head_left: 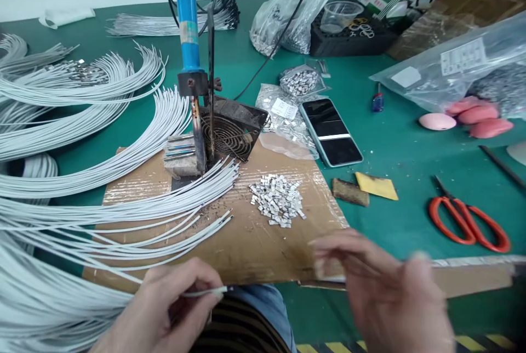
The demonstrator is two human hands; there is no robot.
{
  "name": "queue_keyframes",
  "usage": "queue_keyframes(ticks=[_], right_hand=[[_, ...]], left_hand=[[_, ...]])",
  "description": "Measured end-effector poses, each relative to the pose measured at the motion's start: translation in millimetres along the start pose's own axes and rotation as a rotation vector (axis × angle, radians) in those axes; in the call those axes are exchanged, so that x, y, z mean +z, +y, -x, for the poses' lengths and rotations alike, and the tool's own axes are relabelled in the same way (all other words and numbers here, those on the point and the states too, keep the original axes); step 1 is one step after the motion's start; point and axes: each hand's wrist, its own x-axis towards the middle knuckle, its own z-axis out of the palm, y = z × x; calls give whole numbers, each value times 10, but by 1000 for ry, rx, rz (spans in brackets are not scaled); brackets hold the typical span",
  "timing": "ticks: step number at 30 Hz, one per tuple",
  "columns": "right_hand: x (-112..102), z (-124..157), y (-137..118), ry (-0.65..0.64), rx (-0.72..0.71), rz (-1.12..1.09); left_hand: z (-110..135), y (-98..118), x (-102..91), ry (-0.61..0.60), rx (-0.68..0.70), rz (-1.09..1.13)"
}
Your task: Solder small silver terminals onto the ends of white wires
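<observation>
My left hand (172, 303) is closed at the lower left, pinching a thin white cable (205, 291) whose dark tip sticks out to the right of the fingers. At the lower right, my right hand (378, 287) is blurred by motion, its thumb apart from the fingers and nothing visible in it. A pile of small silvery-white pieces (277, 199) lies on the cardboard sheet (263, 260) ahead of both hands. Left of the pile, bundled white cables (143, 213) stretch across the cardboard with their dark tips facing right.
A soldering iron (189, 40) with a blue handle hangs upright over the cardboard, with a dark fan (234, 128) behind it. Rightward lie a phone (331, 131), a yellow sponge (377, 186) and red-handled scissors (468, 218). Plastic bags (447, 68) fill the back right.
</observation>
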Motion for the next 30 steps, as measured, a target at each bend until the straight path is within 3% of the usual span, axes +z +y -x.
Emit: queue_keyframes(ticks=[3, 7, 9, 14, 19, 25, 30], right_hand=[[349, 159, -124, -378, 104, -95], [578, 300, -186, -667, 49, 70], [679, 274, -194, -737, 25, 79], [781, 139, -139, -518, 58, -154], [899, 110, -34, -269, 85, -60], [1099, 100, -21, -245, 76, -44], [1107, 137, -4, -211, 98, -62]], left_hand=[[-142, -22, -4, -17, -172, 233], [-262, -146, -47, -5, -211, 347], [-260, -176, -42, -25, -209, 369], [-230, -192, -8, -21, -229, 439], [-241, -154, -29, -7, -261, 438], [-237, -21, -92, -48, -330, 462], [-226, -92, -81, -63, -269, 488]])
